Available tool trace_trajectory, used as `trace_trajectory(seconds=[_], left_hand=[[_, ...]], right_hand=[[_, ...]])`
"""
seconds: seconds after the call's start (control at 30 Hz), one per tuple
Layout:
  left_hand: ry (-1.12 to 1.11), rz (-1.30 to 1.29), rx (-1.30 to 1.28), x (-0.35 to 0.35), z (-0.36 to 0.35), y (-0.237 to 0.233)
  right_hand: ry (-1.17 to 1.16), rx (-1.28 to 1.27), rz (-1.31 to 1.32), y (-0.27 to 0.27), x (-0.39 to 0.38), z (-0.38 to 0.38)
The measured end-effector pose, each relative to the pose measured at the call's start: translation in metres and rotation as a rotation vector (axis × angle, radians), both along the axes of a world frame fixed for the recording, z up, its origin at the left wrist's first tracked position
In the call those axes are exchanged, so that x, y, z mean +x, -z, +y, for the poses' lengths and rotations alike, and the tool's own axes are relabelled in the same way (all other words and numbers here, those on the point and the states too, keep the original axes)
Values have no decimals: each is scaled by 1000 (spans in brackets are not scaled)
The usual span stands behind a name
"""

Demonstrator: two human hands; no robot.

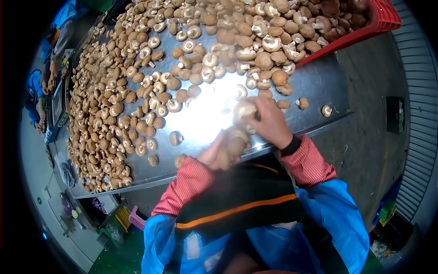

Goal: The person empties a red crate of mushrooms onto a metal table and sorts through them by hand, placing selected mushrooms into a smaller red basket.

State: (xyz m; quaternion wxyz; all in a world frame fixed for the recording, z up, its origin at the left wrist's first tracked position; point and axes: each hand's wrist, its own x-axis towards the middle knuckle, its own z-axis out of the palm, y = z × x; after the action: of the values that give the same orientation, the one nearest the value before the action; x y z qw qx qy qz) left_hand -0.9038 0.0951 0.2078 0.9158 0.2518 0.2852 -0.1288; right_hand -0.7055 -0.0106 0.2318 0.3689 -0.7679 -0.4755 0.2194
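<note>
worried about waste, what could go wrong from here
The left hand cradles several mushrooms by the near edge of the metal table, so one might drop. The stray mushroom at far right could get knocked off. Glare on the tabletop may hide blemishes.

Both hands (246, 134) close together, fingers curled

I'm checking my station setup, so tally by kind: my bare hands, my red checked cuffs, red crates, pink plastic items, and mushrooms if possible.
Bare hands: 2 (left hand, right hand)
Red checked cuffs: 2
Red crate: 1
Pink plastic item: 1
Total: 6, without the mushrooms, which overlap too much to count.
</note>
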Motion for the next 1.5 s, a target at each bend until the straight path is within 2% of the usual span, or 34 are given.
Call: trace_trajectory(seconds=[0.07,0.13,0.17,0.27,0.37,0.4,0.43,0.5,0.6,0.73,0.77,0.87,0.9,1.0,1.03,1.13,1.27,1.3,1.4,1.43,1.5], left_hand=[[-63,39,-29,0,-2,-3],[-164,142,-103,1,-4,-9],[-235,274,-117,6,-8,-12],[23,50,-6,-12,-5,16],[144,-33,30,-1,-8,-5],[173,-83,27,2,-8,-5],[200,-130,25,5,-8,-5],[216,-159,16,10,-9,-9],[184,-126,-24,19,-11,-27],[112,-199,-125,14,0,-32],[95,-217,-126,7,4,-29],[45,-247,-70,-14,11,-22],[45,-231,-47,-19,13,-23],[29,-216,-9,-36,13,-24],[24,-218,-5,-43,11,-23],[-10,-233,-5,-61,6,-21],[-171,-152,-28,-104,0,-26],[-232,-118,-48,-120,-4,-25],[-286,-44,-9,-177,-10,-18],[-325,-29,-17,-201,-18,-11],[-355,144,-5,-247,-32,-9]], right_hand=[[-152,45,87,-14,-21,-4],[-158,68,-14,-14,-28,-6],[-162,80,-63,-13,-29,-7],[-344,79,-81,-15,-7,-8],[-260,28,159,5,30,-10],[-43,65,49,3,40,-9],[45,82,-164,7,62,-6],[301,-108,-565,5,88,0],[209,-255,-588,46,117,1],[214,23,-599,26,94,1],[229,63,-381,19,81,2],[191,-84,411,29,58,9],[79,-26,-34,29,48,16],[-142,-261,-508,30,21,44],[-150,-292,-607,42,12,49],[-60,-345,-636,87,8,73],[-138,-293,-316,25,-3,70],[-166,-179,-149,19,-11,65],[-537,-298,124,-20,-62,63],[-663,-169,131,-12,-87,59],[-943,-123,334,8,-144,53]])
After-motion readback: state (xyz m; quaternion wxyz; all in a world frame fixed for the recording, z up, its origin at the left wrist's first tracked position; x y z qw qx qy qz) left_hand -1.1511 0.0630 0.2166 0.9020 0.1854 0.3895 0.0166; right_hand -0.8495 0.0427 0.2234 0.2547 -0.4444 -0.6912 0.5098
